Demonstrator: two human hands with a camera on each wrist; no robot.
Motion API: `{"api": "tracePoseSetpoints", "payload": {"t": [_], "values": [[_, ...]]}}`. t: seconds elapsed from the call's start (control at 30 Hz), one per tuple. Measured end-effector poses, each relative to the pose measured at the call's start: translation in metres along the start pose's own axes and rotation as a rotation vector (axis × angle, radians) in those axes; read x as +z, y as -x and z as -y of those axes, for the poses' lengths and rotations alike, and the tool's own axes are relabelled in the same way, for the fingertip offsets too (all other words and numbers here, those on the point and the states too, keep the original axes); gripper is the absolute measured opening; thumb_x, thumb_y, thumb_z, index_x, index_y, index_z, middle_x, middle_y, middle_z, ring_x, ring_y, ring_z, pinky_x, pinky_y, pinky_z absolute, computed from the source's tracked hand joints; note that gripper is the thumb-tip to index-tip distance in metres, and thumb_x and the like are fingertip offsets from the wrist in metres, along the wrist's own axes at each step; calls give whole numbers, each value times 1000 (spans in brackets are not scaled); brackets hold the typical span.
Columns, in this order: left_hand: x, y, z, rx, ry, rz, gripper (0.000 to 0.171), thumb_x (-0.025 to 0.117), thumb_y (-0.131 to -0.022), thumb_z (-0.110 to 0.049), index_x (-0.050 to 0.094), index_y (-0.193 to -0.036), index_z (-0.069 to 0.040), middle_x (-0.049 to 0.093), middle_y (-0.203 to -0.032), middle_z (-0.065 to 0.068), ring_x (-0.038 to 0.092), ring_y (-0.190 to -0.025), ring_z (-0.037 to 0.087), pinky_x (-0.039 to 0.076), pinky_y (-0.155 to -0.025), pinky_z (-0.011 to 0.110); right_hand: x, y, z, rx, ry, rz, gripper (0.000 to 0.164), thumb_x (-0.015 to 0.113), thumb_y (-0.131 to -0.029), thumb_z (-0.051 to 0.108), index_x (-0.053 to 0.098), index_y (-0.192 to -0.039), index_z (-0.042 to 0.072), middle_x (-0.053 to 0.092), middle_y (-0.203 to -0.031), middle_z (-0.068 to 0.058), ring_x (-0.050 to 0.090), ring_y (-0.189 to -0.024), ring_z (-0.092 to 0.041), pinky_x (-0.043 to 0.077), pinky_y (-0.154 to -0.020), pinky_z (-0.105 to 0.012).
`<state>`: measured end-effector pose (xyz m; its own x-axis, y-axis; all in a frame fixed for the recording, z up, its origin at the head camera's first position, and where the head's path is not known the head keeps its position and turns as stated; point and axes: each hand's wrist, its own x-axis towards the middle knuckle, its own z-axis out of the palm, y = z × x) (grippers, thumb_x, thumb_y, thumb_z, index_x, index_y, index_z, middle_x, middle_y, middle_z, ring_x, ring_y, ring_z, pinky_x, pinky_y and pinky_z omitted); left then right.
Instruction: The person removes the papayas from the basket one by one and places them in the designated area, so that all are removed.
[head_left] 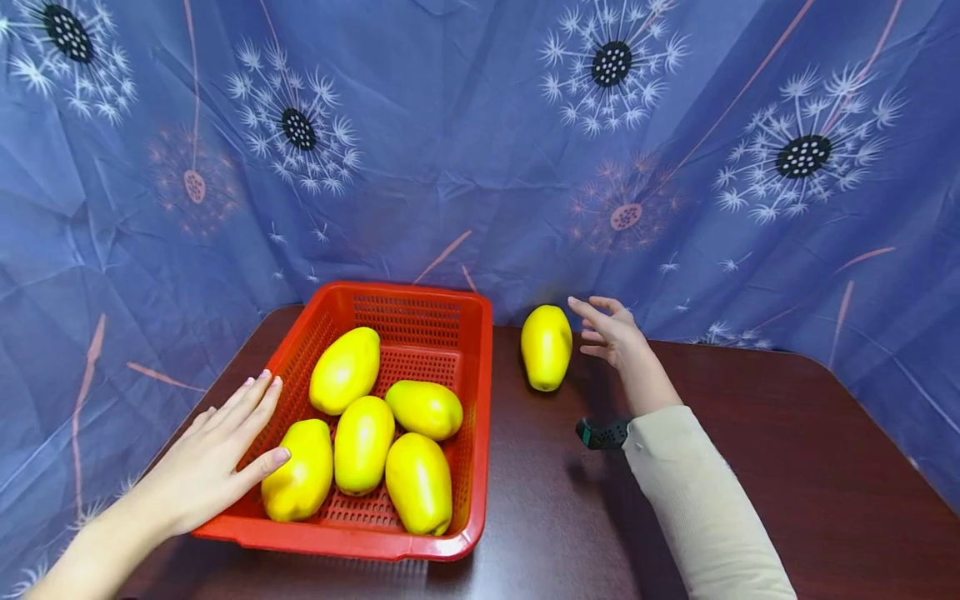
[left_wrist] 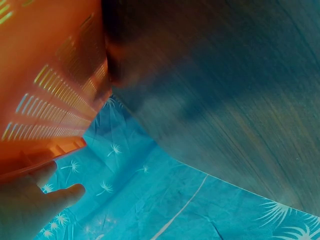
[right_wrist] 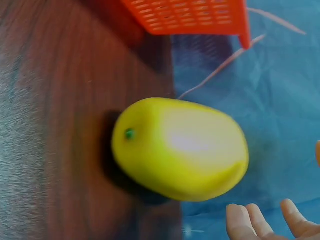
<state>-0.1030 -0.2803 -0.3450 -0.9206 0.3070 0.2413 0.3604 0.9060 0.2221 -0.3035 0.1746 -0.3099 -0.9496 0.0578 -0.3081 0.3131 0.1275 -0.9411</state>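
Observation:
A red plastic basket (head_left: 480,433) holds several yellow mangoes (head_left: 365,446), lying loosely on its perforated floor. Over its left rim lies my left hand (head_left: 213,450), fingers stretched out and thumb above the nearest mango; whether the thumb touches that fruit I cannot tell. One more mango (head_left: 546,347) sits on the table to the right of the basket, its green stem spot visible in the right wrist view. Just right of that mango is my right hand (head_left: 611,333), fingers spread and apart from the fruit, holding nothing.
The dark brown wooden table (head_left: 750,442) extends to the right. Behind it hangs a blue curtain (head_left: 450,167) with dandelion prints, close to the back edge. A dark band (head_left: 602,434) is at the right wrist, by the beige sleeve (head_left: 697,500).

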Motion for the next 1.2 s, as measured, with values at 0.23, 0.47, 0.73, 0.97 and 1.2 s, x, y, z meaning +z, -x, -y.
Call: {"api": "tracePoseSetpoints", "payload": {"t": [0.23, 0.47, 0.73, 0.97, 1.2], "values": [[-1, 0, 1, 4, 1, -6, 79, 58, -89, -43, 23, -148, -4, 19, -151, 21, 11, -140, 33, 16, -100, 67, 12, 8, 29, -17, -72, 79, 78, 65, -86, 36, 22, -148, 17, 26, -148, -19, 33, -132, -36, 36, -101, -47], [1, -1, 0, 15, -15, -22, 79, 58, -89, -43, 22, -148, -4, 19, -152, 20, 11, -141, 32, 17, -100, 66, 39, 13, 52, -37, -117, 200, 67, 63, -89, 34, 31, -145, 17, 32, -146, -18, 37, -130, -35, 36, -101, -47], [0, 0, -1, 16, -14, -27, 79, 59, -88, -43, 24, -147, -4, 21, -151, 20, 12, -140, 33, 18, -99, 67, 85, 18, 56, -62, -84, 317, 60, 61, -90, 31, 36, -143, 17, 37, -142, -19, 43, -124, -36, 40, -97, -49], [1, 1, -2, 23, -18, -24, 79, 59, -88, -43, 22, -148, -6, 19, -152, 19, 10, -141, 31, 14, -102, 65, 129, 26, 46, -70, -63, 381, 58, 63, -89, 26, 39, -141, 15, 43, -138, -19, 48, -120, -37, 42, -95, -50], [1, 0, 0, 25, -28, -22, 81, 59, -88, -44, 22, -148, -6, 17, -153, 17, 10, -141, 31, 19, -98, 67, 160, 34, 37, -83, -10, 439, 55, 67, -86, 23, 46, -137, 15, 51, -129, -17, 53, -113, -34, 42, -94, -51]]}}
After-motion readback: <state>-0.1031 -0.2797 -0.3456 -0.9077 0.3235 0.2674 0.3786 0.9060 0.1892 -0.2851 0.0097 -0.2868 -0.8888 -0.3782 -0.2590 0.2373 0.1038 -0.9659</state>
